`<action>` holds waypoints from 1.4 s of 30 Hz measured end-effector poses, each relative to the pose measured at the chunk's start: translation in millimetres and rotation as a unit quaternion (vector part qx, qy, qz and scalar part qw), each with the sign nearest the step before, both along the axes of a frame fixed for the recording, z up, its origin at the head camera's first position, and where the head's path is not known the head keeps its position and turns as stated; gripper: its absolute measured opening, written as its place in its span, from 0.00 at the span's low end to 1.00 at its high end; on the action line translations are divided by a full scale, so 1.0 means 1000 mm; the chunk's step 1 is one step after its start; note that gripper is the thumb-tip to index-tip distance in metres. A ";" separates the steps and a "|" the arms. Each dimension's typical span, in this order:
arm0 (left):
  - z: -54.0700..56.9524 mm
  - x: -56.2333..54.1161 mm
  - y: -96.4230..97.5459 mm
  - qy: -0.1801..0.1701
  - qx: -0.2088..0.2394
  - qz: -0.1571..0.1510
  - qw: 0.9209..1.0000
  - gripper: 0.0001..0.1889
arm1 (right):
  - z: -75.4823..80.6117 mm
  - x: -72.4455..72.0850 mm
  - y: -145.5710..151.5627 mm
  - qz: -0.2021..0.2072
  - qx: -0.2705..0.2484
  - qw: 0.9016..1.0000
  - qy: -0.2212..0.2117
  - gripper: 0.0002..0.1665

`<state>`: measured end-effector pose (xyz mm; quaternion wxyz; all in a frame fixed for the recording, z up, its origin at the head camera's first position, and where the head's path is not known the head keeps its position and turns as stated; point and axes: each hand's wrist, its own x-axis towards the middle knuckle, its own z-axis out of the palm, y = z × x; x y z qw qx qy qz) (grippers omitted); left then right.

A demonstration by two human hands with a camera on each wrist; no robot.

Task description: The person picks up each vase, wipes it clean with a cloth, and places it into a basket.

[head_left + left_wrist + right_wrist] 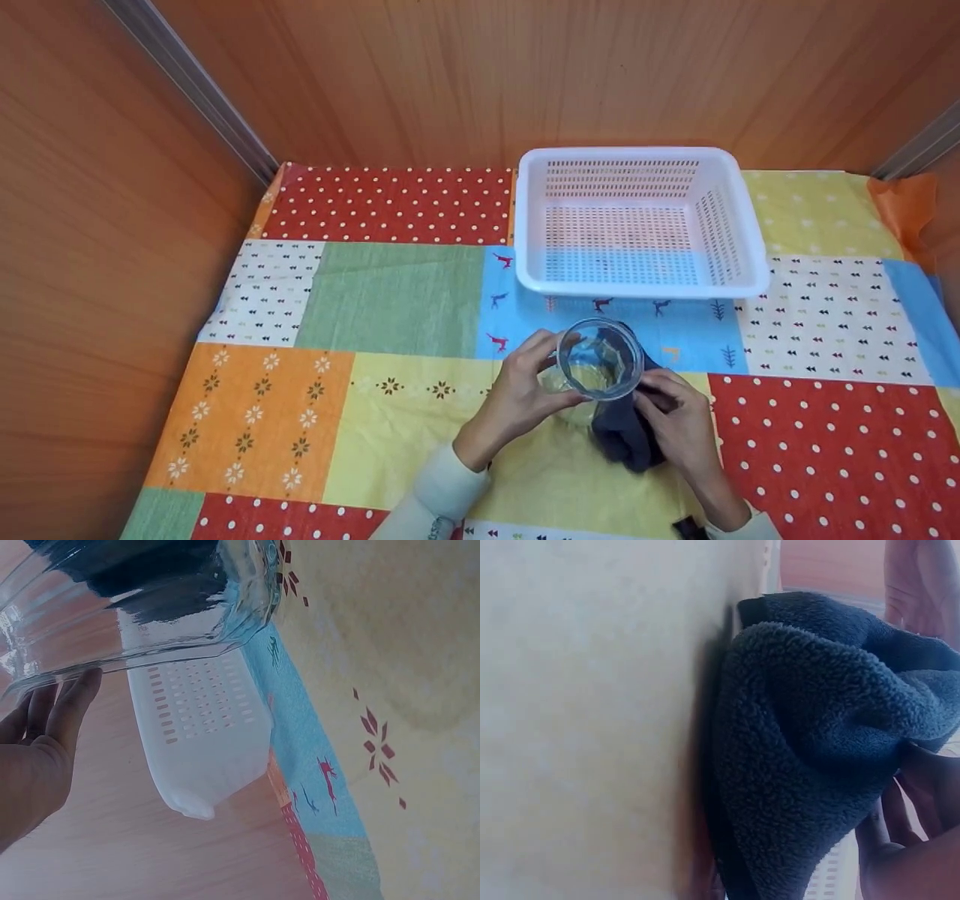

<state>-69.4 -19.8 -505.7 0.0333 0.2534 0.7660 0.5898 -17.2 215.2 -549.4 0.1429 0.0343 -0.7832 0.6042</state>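
Observation:
A clear glass jar [589, 371] is tilted with its round mouth toward the head camera. My left hand [517, 394] grips its left side, thumb near the rim and fingers behind. In the left wrist view, fingertips of that hand [45, 750] touch the ribbed glass wall [172, 645]. A dark grey-blue fluffy cloth [626, 435] hangs along the jar's right side. My right hand [682, 420] pinches this cloth close to the rim. Up close in the right wrist view, the bunched cloth [802, 735] hides part of the right fingers [900, 862].
A white perforated plastic basket [641, 289] stands just beyond the jar, with nothing in it. Beneath everything lies a patchwork-print tablecloth [405, 300]. Wooden panels [480, 82] rise at the back and left. An orange piece of material [904, 210] lies at the far right edge.

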 end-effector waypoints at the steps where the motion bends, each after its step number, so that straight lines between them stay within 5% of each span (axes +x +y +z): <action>1: 0.000 0.000 0.000 -0.003 0.003 0.000 1.000 0.34 | -0.001 0.000 0.000 -0.002 0.005 1.000 -0.003 0.17; 15: -0.001 -0.001 -0.001 0.002 -0.018 0.009 1.000 0.34 | -0.001 0.000 -0.002 -0.011 -0.002 1.000 0.008 0.16; 26: 0.001 -0.003 0.000 0.005 -0.022 0.012 1.000 0.34 | 0.032 0.001 -0.010 -0.010 -0.078 0.996 0.037 0.20; 42: 0.000 -0.002 -0.001 0.008 -0.020 0.009 1.000 0.34 | 0.033 -0.001 -0.005 0.002 0.002 1.000 0.004 0.16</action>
